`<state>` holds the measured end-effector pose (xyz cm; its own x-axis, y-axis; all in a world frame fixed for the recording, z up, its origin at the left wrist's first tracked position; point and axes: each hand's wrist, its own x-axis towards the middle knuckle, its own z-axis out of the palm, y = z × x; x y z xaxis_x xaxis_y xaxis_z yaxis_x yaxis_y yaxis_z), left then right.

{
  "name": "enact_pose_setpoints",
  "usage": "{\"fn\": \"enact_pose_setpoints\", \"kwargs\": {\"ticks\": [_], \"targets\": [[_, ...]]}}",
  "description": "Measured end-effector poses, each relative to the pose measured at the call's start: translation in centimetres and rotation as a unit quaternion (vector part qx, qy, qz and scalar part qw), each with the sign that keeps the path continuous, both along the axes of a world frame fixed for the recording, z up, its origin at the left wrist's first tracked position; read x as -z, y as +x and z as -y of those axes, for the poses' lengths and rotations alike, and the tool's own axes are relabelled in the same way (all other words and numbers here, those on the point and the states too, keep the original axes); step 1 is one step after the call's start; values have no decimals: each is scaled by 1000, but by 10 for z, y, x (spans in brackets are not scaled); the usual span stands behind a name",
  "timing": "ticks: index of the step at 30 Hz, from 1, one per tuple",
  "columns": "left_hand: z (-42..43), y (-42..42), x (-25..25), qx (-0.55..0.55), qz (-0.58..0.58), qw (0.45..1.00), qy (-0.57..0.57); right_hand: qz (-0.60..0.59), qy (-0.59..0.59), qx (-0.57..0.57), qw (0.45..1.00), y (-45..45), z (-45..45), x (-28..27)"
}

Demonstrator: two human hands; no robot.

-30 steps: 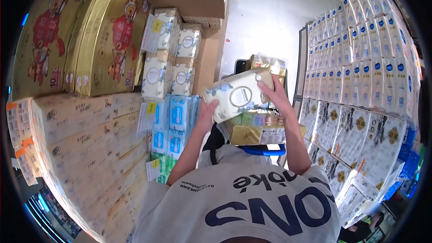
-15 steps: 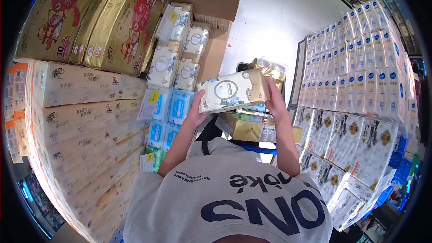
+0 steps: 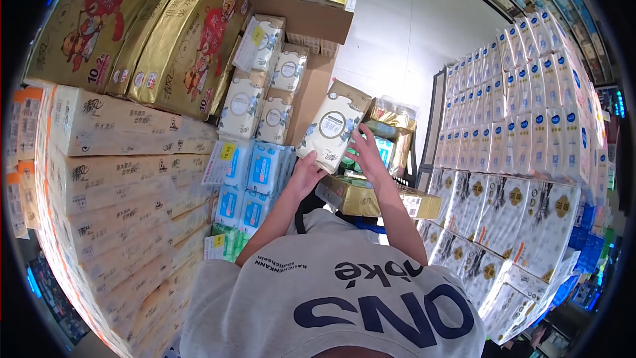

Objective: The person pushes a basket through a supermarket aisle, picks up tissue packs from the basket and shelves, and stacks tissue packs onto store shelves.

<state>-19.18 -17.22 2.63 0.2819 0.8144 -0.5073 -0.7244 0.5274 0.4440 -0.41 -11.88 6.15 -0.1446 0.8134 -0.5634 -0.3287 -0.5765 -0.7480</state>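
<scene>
A cream and gold tissue pack (image 3: 331, 122) with a round label and blue flowers is tilted in front of me, its gold end pointing up. My left hand (image 3: 307, 175) grips its lower end, the thumb on the printed face. At the lower right edge of the pack is my right hand (image 3: 368, 156), its fingers spread and the fingertips at the edge; whether they press on it I cannot tell. Below the hands lies a gold pack (image 3: 358, 197). Another gold pack (image 3: 392, 114) and a green and blue pack (image 3: 383, 149) are behind my right hand.
To the left, similar tissue packs (image 3: 242, 105) stand in a cardboard display (image 3: 311, 96) above blue packs (image 3: 266, 167). Tall stacks of wrapped packs (image 3: 126, 179) rise at the left, with more stacked packs (image 3: 503, 126) at the right. Pale floor (image 3: 391, 40) shows between them.
The tissue pack has turned from lying crosswise between both hands to standing steeply, gold end up. My right hand has moved left and down, fingers now spread; my left hand has moved slightly right.
</scene>
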Motion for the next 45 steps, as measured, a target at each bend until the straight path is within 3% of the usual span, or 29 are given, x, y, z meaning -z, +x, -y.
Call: {"fn": "enact_pose_setpoints", "kwargs": {"ticks": [9, 13, 16, 22, 25, 27, 28, 29, 30, 31, 32, 34, 36, 37, 40, 44, 45], "targets": [[-5, -7, 15, -17, -126, 992, -7, -4, -39, 21, 999, -43, -14, 10], [-8, -19, 17, 0, -210, 976, -49, -83, -27, 57, 995, -59, -29, 54], [0, -37, 19, -2, -272, 959, -78, -65, -46, 43, 996, -74, -53, 75], [72, -82, 33, 83, -346, 925, -136, -96, -36, 66, 993, -128, -146, 124], [108, -92, 36, 112, -389, 904, -137, -51, 3, 60, 997, -156, -192, 150], [133, -95, 39, 115, -394, 898, -159, 68, 74, -1, 995, -172, -210, 179], [142, -96, 44, 122, -444, 878, -132, 67, 69, -3, 995, -179, -215, 191], [150, -96, 50, 127, -492, 855, -104, 168, 63, -25, 983, -186, -219, 203], [153, -94, 49, 127, -492, 855, -108, 266, 57, -49, 961, -193, -219, 204], [156, -92, 47, 156, -525, 830, -101, 266, 54, -51, 961, -197, -214, 204], [158, -89, 45, 185, -556, 805, -92, 265, -19, -57, 962, -200, -206, 204], [162, -85, 49, 190, -531, 822, -78, 264, -95, -60, 958, -197, -192, 178], [156, -79, 43, 218, -497, 835, -89, 102, -173, -69, 977, -186, -185, 127], [151, -77, 40, 220, -497, 835, -89, 101, -174, -68, 977, -185, -187, 132], [143, -79, 36, 248, -518, 815, -74, 9, -142, -23, 990, -189, -200, 160], [155, -87, 60, 204, -545, 813, -21, 42, 18, -7, 999, -188, -204, 182], [146, -85, 47, 223, -546, 807, -30, 88, 57, 22, 994, -185, -193, 180]]}}
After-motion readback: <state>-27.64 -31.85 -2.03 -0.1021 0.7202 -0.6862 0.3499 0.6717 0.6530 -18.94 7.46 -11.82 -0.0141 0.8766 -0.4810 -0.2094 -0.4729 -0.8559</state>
